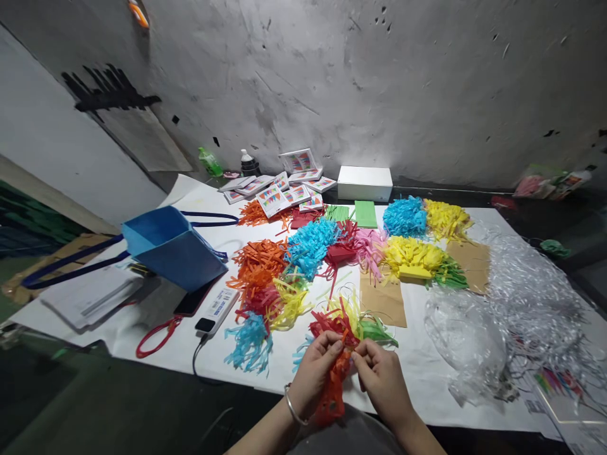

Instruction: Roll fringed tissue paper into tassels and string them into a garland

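Note:
Close to the table's front edge, my left hand [315,366] pinches an orange paper tassel [333,395], whose fringed strips hang down toward my lap. My right hand [379,376] is closed, thumb against fingers, at the tassel's upper end; the exact spot it grips is partly hidden. Just beyond my fingers lie a red paper tassel [327,323], a yellow one [348,309] and a green one [377,330]. Light-blue strips [301,351] poke out beside my left hand. Another multicoloured tassel bunch, with a blue tassel [249,341], lies to the left.
Piles of orange [260,262], blue [313,243] and yellow [412,256] tassels cover the middle. Brown cards [383,300], clear plastic bags [467,332] and silvery strips [531,284] lie right. A blue bag [173,243], phone [194,297] and power bank [218,309] sit left.

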`<state>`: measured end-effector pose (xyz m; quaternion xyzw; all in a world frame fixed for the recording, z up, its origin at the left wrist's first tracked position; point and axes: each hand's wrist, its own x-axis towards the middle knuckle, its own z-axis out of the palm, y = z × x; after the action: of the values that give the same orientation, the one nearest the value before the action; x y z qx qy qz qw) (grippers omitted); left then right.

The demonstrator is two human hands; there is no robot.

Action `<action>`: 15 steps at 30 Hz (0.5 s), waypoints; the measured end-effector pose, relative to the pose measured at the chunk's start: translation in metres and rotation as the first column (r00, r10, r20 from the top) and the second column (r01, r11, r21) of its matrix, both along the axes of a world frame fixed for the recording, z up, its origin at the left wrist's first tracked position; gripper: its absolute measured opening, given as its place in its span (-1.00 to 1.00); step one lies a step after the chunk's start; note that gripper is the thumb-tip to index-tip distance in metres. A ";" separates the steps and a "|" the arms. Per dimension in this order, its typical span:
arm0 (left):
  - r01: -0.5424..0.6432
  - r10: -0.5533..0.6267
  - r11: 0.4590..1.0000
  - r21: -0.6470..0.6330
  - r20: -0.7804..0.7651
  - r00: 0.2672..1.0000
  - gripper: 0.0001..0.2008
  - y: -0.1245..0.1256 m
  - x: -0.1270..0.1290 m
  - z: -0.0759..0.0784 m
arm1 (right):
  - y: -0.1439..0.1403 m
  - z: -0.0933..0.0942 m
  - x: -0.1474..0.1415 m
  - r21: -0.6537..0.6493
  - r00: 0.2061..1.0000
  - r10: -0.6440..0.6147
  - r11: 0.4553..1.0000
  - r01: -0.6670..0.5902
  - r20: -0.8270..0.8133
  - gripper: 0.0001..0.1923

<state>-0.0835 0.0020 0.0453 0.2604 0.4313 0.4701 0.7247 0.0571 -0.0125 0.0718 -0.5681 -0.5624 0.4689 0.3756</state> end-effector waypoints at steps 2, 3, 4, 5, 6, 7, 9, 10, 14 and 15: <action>0.005 0.005 0.997 0.075 -0.131 0.991 -0.73 0.000 -0.002 -0.001 | 0.000 0.001 0.001 0.018 0.999 0.031 0.999 -0.032 0.044 -0.76; 0.019 0.002 0.994 0.111 -0.185 0.983 -0.75 0.000 -0.004 -0.001 | 0.001 0.002 0.002 0.004 0.998 0.045 0.999 -0.045 0.043 -0.77; 0.038 -0.005 0.989 0.141 -0.228 0.974 -0.76 0.000 -0.005 -0.001 | 0.001 0.002 0.002 -0.021 0.998 0.050 0.999 -0.049 0.032 -0.77; 0.058 -0.015 0.985 0.161 -0.258 0.966 -0.77 0.000 -0.006 -0.001 | 0.002 0.001 0.003 -0.050 0.999 0.045 0.998 -0.044 0.018 -0.77; 0.073 -0.023 0.983 0.171 -0.279 0.960 -0.77 -0.001 -0.007 -0.001 | 0.003 0.001 0.003 -0.075 0.999 0.033 0.997 -0.033 0.004 -0.77; 0.083 -0.030 0.982 0.170 -0.293 0.956 -0.78 -0.001 -0.007 -0.001 | 0.003 0.000 0.003 -0.095 1.000 0.020 0.995 -0.021 -0.006 -0.77; 0.086 -0.040 0.985 0.151 -0.284 0.958 -0.77 -0.002 -0.007 -0.001 | 0.004 -0.002 0.004 -0.111 1.000 0.006 0.994 -0.007 -0.016 -0.77; 0.079 -0.041 0.987 0.138 -0.262 0.964 -0.77 -0.002 -0.006 -0.001 | 0.004 -0.002 0.004 -0.113 1.000 0.004 0.994 -0.007 -0.022 -0.77; 0.040 -0.020 0.994 0.105 -0.185 0.983 -0.74 -0.001 -0.005 -0.001 | 0.002 -0.002 0.003 -0.120 0.996 -0.032 0.992 0.021 -0.083 -0.76; 0.040 -0.020 0.994 0.103 -0.181 0.983 -0.73 0.000 -0.005 0.000 | 0.002 -0.002 0.003 -0.122 0.994 -0.043 0.992 0.031 -0.099 -0.75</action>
<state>-0.0883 0.0017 0.0450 0.3465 0.4653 0.4560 0.6749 0.0600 -0.0109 0.0693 -0.5756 -0.5027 0.5230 0.3774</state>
